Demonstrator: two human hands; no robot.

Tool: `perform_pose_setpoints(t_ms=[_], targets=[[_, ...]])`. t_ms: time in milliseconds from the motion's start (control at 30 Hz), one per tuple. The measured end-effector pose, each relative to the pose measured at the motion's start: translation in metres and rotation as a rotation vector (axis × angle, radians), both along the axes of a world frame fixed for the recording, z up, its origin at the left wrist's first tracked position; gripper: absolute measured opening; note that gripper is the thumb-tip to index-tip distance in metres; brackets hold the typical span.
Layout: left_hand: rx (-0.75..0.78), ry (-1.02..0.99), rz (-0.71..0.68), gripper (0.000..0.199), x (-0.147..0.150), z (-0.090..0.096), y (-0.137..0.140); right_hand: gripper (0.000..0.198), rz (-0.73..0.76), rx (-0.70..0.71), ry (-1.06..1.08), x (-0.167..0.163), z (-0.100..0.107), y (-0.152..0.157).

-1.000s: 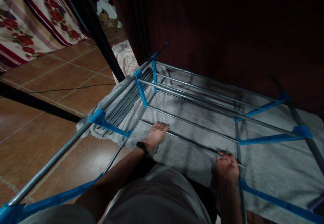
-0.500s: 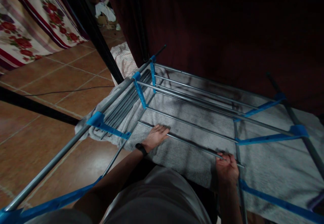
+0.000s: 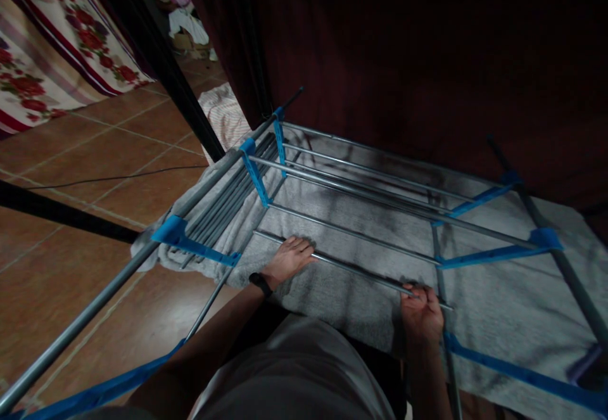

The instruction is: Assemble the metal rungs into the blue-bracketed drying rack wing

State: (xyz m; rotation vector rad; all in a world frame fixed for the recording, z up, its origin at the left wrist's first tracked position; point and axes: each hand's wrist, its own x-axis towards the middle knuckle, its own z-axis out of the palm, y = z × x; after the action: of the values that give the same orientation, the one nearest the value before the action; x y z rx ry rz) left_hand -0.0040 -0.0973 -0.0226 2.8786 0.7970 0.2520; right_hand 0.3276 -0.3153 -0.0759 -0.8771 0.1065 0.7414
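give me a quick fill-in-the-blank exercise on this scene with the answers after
The left hand and right hand hold the ____ rod. The black wristband is on the ____ wrist. The plastic brackets are ____. The curtain at the picture's top left is printed with red ____.

Missing words: same; left; blue; flowers.

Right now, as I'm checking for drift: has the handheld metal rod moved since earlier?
No, not visibly: the handheld metal rod keeps its place against the blue bracket just left of it.

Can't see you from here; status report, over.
Left hand, right hand gripping metal rod. Rod over gray blanket. Maybe in the way: blue brackets near both ends.
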Motion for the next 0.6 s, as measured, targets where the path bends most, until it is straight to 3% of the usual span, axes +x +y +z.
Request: perform_pose_setpoints(t_ms=[367, 600], targets=[[0.032, -0.042, 0.013, 0.038, 0.0009, -0.0012, -0.0019, 0.016, -0.015, 0.028, -0.005, -0.0022, 0.0008, 0.0013], [0.020, -0.075, 0.060, 0.037, 0.0004, 0.0005, -0.0024, 0.006, -0.068, 0.016, 0.054, -0.0038, 0.0025, 0.0042]])
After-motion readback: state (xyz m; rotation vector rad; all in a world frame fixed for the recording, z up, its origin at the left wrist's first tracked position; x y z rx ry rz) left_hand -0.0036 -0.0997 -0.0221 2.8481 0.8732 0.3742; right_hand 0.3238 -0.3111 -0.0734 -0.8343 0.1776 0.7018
